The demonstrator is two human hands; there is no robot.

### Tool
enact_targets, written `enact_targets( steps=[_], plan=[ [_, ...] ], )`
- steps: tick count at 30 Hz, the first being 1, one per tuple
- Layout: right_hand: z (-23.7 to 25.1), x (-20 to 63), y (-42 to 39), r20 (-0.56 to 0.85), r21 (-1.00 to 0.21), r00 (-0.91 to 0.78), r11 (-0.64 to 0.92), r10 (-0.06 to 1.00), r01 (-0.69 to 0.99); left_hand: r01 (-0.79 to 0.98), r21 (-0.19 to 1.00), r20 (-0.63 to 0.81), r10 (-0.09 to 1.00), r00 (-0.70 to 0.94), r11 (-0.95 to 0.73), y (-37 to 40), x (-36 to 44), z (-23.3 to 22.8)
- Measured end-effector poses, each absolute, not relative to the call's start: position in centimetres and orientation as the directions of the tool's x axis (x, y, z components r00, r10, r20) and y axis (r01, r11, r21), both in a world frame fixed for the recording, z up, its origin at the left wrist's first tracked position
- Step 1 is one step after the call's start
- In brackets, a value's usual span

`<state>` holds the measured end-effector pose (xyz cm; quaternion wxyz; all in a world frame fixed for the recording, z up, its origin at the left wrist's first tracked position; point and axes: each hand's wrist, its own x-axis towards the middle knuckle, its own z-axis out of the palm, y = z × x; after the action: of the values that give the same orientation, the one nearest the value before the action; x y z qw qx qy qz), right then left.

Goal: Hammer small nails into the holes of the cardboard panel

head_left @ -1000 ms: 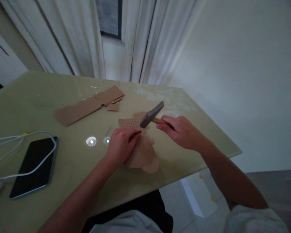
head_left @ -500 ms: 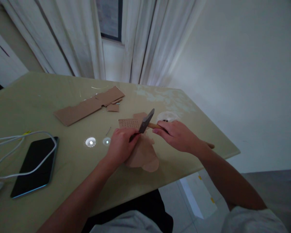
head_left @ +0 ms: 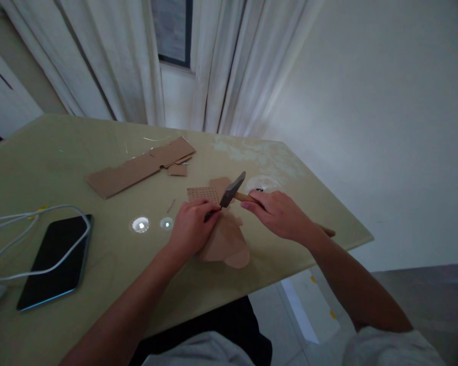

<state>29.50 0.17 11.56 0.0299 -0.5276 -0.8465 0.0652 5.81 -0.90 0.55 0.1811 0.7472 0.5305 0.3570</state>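
In my right hand [head_left: 286,213] I grip the wooden handle of a hammer [head_left: 232,190]. Its dark metal head slants just above the fingertips of my left hand [head_left: 194,223], close to or touching what they pinch. The left fingers are closed together over brown cardboard [head_left: 226,241]; whatever small item is between them is mostly hidden. Behind that hand, a cardboard piece with rows of small holes [head_left: 203,194] shows. A thin nail-like piece [head_left: 171,206] lies on the table left of my left hand.
Cut cardboard strips [head_left: 137,172] lie toward the back of the table [head_left: 118,284]. A black tablet [head_left: 57,262] with a white cable [head_left: 82,229] over it is at left. Beyond my right hand sits a clear shallow dish [head_left: 265,182] with small dark bits. The table's right edge drops to the floor.
The hammer head sits very slightly farther right and back than before. Both hands keep nearly the same place and grip, and the whole view has shifted a little.
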Motion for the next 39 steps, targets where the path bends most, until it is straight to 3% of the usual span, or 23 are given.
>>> enact_targets(
  steps=[5,11,17,23,29,34,39],
  plan=[
    [11.9,29.5,0.0,0.031,-0.237,-0.385,0.381,0.922,0.894,0.651,0.667,0.343,0.925,0.163,-0.362,-0.8,5.9,0.3],
    [10.3,29.1,-0.1,-0.06,-0.123,-0.398,0.389,0.915,0.913,0.654,0.667,0.341,0.927,0.156,-0.356,-1.0,5.9,0.3],
    [10.8,29.3,-0.4,-0.021,-0.177,-0.364,0.355,0.931,0.918,0.66,0.668,0.303,0.936,0.18,-0.343,-1.0,5.9,0.4],
    [9.2,28.9,-0.4,-0.106,-0.032,-0.382,0.381,0.918,0.924,0.672,0.655,0.299,0.935,0.189,-0.346,-1.1,6.0,0.4],
    [9.9,28.9,-0.4,-0.04,-0.089,-0.346,0.342,0.937,0.936,0.675,0.65,0.318,0.932,0.175,-0.349,-1.1,6.0,0.2],
    [9.6,28.6,-0.6,-0.107,0.003,-0.379,0.382,0.919,0.924,0.663,0.658,0.345,0.926,0.156,-0.357,-1.2,6.1,-0.3],
    [9.1,28.3,-0.2,-0.048,-0.042,-0.402,0.4,0.914,0.915,0.644,0.656,0.439,0.893,0.099,-0.394,-1.3,6.0,-0.5]
  ],
)
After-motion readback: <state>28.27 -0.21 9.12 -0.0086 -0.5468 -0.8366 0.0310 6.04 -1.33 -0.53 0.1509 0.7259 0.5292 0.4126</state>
